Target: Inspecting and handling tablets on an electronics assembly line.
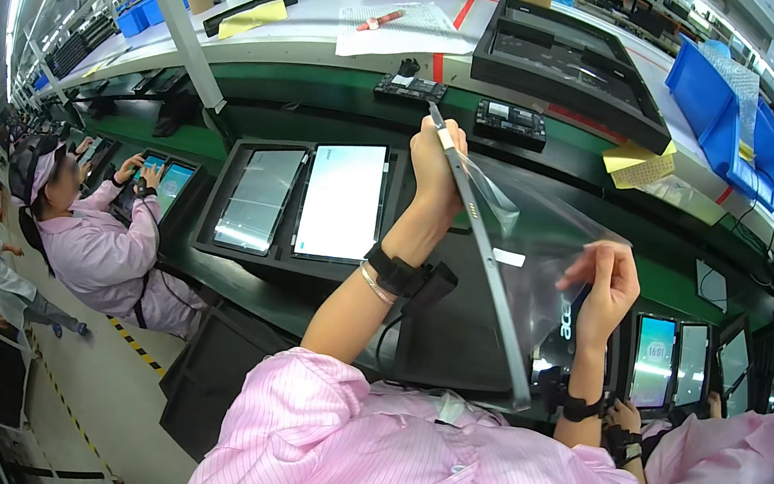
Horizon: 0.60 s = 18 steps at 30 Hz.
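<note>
My left hand point(438, 164) is closed on the upper end of a tablet point(492, 271), which stands on edge and slants down toward my body, so that mostly its thin silver side shows. A clear plastic film point(562, 209) with a small white label spreads to the right of the tablet. My right hand point(605, 282) has its fingers curled and pinched at the film's right part. Left of my left forearm, a black tray point(206, 236) holds a tablet with a lit white screen point(343, 203) and a tablet with a grey screen point(259, 199).
Two small black devices point(510, 125) lie beyond my hands on the green bench. A large black tray point(572, 94), yellow paper point(638, 164) and blue bins point(720, 123) occupy the raised white shelf. Co-workers sit at left point(119, 240) and right point(716, 467), close to my arm.
</note>
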Each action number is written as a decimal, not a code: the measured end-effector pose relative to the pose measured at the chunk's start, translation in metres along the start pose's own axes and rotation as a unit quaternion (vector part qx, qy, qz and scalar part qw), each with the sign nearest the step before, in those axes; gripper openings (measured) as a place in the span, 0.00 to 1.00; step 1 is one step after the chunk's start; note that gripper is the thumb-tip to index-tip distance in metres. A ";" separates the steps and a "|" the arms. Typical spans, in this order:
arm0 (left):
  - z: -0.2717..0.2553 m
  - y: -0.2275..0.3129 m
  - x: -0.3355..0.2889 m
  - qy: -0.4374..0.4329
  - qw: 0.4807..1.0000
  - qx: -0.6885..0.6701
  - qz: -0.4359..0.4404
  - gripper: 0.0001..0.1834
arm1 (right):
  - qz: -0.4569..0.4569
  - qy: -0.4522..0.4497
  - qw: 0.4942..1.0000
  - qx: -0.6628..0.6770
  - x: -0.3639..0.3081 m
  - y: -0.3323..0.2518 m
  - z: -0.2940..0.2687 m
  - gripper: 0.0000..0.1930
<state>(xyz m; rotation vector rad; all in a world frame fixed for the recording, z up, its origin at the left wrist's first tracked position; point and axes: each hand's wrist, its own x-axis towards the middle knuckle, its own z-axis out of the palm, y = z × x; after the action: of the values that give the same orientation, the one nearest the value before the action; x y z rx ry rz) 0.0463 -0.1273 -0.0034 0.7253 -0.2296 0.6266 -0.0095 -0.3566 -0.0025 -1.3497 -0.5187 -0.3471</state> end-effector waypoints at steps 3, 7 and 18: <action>0.014 0.007 0.003 0.057 0.996 0.063 0.012 0.24 | -0.020 0.024 1.000 -0.001 0.000 0.004 -0.006 0.12; 0.017 0.013 0.010 0.044 0.995 0.068 0.053 0.27 | -0.021 0.041 0.999 0.013 0.002 0.008 -0.008 0.11; -0.050 -0.062 -0.031 0.183 0.952 -0.014 -0.244 0.19 | 0.187 -0.186 0.958 0.113 0.069 -0.013 0.018 0.10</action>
<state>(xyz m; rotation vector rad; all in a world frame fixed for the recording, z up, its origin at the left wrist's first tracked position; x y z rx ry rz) 0.0588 -0.1435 -0.0867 0.5942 0.2804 0.2734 0.0383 -0.3378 0.0481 -1.2604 -0.5797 0.2774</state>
